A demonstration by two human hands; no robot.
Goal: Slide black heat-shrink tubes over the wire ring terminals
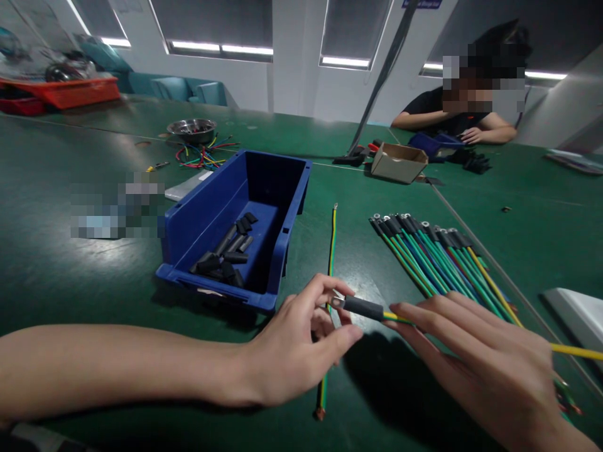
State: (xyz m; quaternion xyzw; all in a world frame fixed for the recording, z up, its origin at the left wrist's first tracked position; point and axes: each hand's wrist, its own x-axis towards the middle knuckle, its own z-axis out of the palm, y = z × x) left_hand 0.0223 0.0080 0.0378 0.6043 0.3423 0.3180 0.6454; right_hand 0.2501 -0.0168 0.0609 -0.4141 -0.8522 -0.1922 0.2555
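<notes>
Holding one yellow-green wire [575,351] in the air between both hands, low centre of view, just above the green table [541,226]. Long axis runs left to right, dropping slightly toward the right and leaving the frame at the right edge. Its left end carries a black sleeve [362,307] with a metal terminal [335,302] sticking out of it. The left hand [301,339] is at that end: fingers curl round the terminal, index on top, thumb under the sleeve; whether the thumb touches is hard to tell. The right hand [480,358] grips the wire just right of the sleeve, fingers nearly straight, thumb hidden, so the exact grip isn't visible. The sleeve sits in the gap between the two hands, the left hand nearer its free end. A blue bin [292,207] is just ahead-left of the left hand, with loose black sleeves [230,251] in its bottom. A second yellow-green wire [332,245] lies flat, running away from the person, passing under the left fingers. A bundle of sleeved wires [424,251] lies ahead of the right hand, terminals pointing far-left. A co-worker's hand [471,135] rests far across the table, well apart.
</notes>
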